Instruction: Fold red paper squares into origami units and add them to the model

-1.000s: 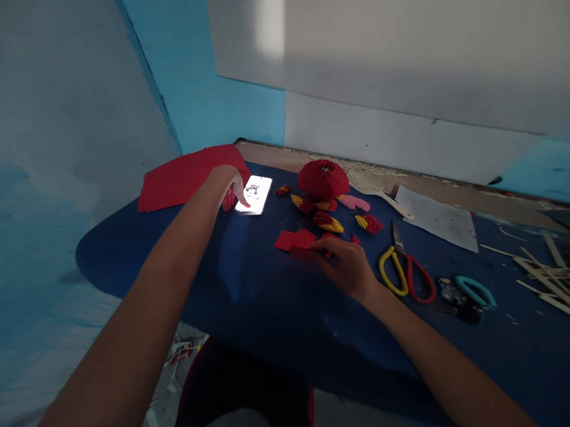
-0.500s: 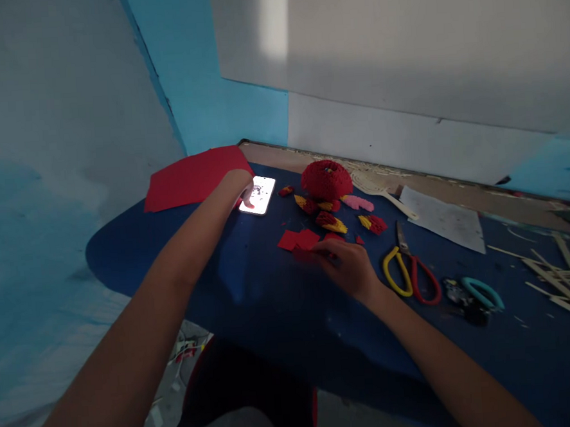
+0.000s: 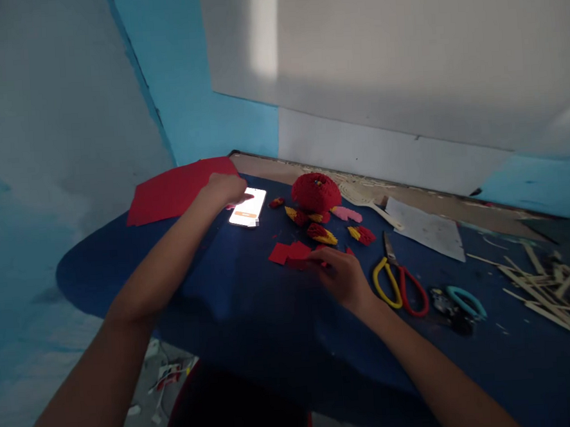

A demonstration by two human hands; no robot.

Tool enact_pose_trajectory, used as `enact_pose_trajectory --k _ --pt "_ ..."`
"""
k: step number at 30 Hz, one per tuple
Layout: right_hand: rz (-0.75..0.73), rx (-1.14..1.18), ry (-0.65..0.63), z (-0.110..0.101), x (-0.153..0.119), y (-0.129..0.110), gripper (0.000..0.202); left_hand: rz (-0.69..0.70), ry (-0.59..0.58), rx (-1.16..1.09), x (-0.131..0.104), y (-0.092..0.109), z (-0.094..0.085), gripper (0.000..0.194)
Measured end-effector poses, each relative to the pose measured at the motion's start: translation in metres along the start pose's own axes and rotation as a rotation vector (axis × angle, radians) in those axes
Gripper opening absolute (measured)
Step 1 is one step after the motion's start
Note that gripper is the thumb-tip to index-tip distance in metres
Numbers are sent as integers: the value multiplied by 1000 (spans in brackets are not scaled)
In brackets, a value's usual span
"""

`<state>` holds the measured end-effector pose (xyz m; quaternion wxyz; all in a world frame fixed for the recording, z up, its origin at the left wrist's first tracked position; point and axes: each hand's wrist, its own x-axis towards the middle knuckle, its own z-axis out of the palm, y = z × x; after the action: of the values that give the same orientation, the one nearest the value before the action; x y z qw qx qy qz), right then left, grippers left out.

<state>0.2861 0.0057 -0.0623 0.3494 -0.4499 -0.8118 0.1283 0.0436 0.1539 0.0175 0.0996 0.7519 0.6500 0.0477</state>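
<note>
My left hand (image 3: 228,187) is over the upper left part of a lit phone (image 3: 247,209), a finger stretched onto its bright screen. It holds nothing. My right hand (image 3: 339,273) is closed, thumb and fingers pinched on a small red paper piece (image 3: 295,263). Beside that lies another red paper square (image 3: 280,254) on the table. Just beyond my right hand sit folded-paper clusters, among them a red and yellow piece (image 3: 321,234) and a second one (image 3: 362,235). Behind them rests a round red folded-paper body (image 3: 316,193).
A large red sheet (image 3: 177,191) lies at the left. To the right are scissors (image 3: 399,280) with yellow and red handles, a teal-handled tool (image 3: 465,302), a white paper (image 3: 425,227) and scattered wooden sticks (image 3: 550,290). Walls border the blue table (image 3: 253,331).
The phone screen now shows a mostly white page with an orange bar instead of a dark pattern. My left hand has drawn up slightly across the screen. The whole view has shifted a little.
</note>
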Motion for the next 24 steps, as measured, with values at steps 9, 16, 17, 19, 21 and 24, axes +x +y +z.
enact_pose_trajectory --k 9,16,17,19,21,24 --pt "98 67 109 -2 2 5 10 748 -62 -524 -81 59 77 27" --pt "63 30 95 -6 1 0 18 607 -251 -925 -74 53 100 23" --pt "17 13 64 -7 1 -1 22 585 -288 -964 -71 51 99 24" --pt "-90 -12 17 -8 1 0 23 563 -332 -1002 -70 50 97 25" --pt "-161 -21 -2 -10 2 1 22 577 -309 -963 -73 50 92 25" --pt "-160 -11 13 -11 4 1 18 641 -237 -834 -80 50 86 34"
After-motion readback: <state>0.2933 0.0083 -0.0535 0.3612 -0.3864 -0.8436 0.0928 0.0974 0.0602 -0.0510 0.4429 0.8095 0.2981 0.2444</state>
